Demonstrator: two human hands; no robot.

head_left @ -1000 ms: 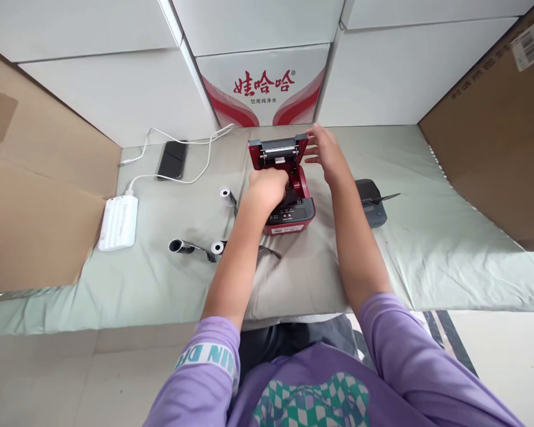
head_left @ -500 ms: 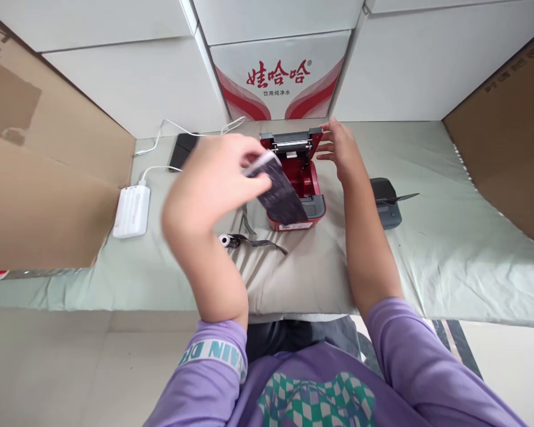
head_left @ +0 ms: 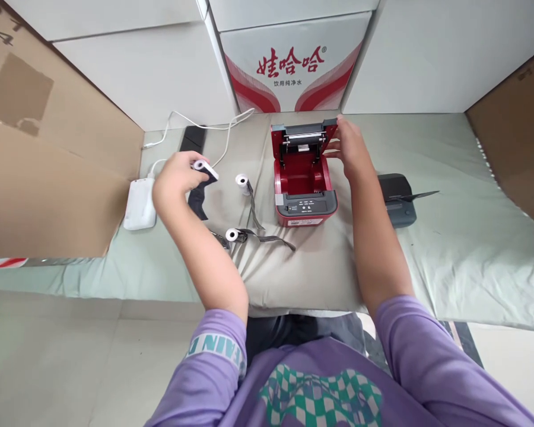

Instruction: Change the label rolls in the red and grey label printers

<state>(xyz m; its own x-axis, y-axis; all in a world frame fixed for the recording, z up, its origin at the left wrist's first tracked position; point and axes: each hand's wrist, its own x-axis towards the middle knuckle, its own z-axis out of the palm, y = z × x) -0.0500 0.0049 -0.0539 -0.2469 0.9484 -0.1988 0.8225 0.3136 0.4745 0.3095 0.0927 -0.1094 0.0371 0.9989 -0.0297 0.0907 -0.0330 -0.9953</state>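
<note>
My left hand (head_left: 178, 181) is closed on a small paper roll (head_left: 210, 171) with a dark strip hanging from it, over the left part of the cloth. The red and grey label printer (head_left: 306, 204) stands in the middle, its inner bay showing no roll. Its raised lid (head_left: 303, 131) has my right hand (head_left: 349, 148) at its right edge, fingers in front and thumb by the top corner. Between my left hand and the printer lie two more paper rolls, one upper roll (head_left: 242, 182) and one lower roll (head_left: 232, 235), each trailing a dark strip.
A white power bank (head_left: 140, 204) with a cable and a black phone-like slab (head_left: 193, 139) are at the left. On the right sits a dark grey device (head_left: 397, 204) with a black strip sticking out. Cardboard boxes (head_left: 62, 160) and white cartons (head_left: 293, 65) surround the cloth.
My left hand has carried the paper roll from over the printer to the left, uncovering the bay and the upper loose roll. My right hand stays at the lid.
</note>
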